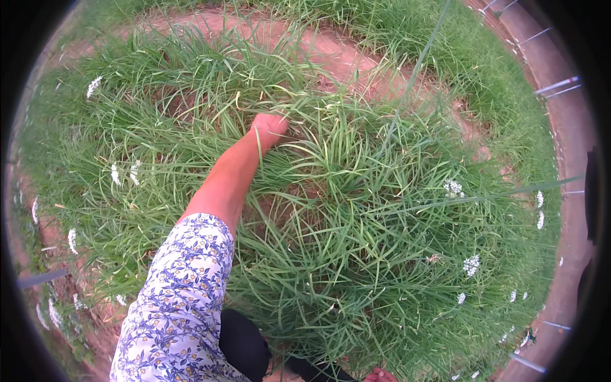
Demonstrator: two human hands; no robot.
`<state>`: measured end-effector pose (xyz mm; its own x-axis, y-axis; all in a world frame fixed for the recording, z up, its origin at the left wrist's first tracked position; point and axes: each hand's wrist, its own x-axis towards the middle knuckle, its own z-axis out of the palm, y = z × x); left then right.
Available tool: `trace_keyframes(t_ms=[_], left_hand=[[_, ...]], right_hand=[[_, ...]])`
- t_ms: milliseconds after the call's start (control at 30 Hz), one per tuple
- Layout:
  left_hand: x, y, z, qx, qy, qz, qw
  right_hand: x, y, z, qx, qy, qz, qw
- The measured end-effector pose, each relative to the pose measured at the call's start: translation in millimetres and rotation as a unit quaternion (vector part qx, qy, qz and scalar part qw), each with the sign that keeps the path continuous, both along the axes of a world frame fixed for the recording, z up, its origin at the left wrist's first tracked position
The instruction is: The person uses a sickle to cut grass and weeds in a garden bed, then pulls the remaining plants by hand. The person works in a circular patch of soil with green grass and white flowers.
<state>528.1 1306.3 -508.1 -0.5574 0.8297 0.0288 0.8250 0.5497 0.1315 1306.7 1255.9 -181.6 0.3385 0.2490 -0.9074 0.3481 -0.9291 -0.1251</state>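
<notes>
My left hand (270, 126) reaches far forward into a dense bed of long green grass-like blades (344, 210). Its fingers are curled down around a tuft of blades near the soil, and the fingertips are hidden among the leaves. A blue and white floral sleeve (181, 293) covers my left upper arm, and the forearm is bare. My right hand is not in view.
Small white flower heads (453, 187) dot the bed, with more at the left (94, 86) and lower right (471, 264). Bare reddish soil (331, 51) runs behind the plants. Thin metal rods (557, 86) line the right edge. A dark trouser leg (245, 347) shows at the bottom.
</notes>
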Motion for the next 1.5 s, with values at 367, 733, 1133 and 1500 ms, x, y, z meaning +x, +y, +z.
trace_keyframes(t_ms=[367,733,1133,1500], left_hand=[[26,47,17,-0.078,-0.123,0.090,0.985],[59,24,4,-0.130,-0.077,-0.106,0.983],[28,1,27,-0.131,-0.090,0.004,0.987],[-33,-27,3,-0.016,-0.204,0.292,0.934]], right_hand=[[15,-13,13,-0.006,0.040,-0.048,0.998],[41,-12,-2,-0.031,0.099,-0.034,0.994],[-4,-8,12,-0.003,0.022,-0.025,0.999],[33,-22,3,0.023,0.006,0.082,0.996]])
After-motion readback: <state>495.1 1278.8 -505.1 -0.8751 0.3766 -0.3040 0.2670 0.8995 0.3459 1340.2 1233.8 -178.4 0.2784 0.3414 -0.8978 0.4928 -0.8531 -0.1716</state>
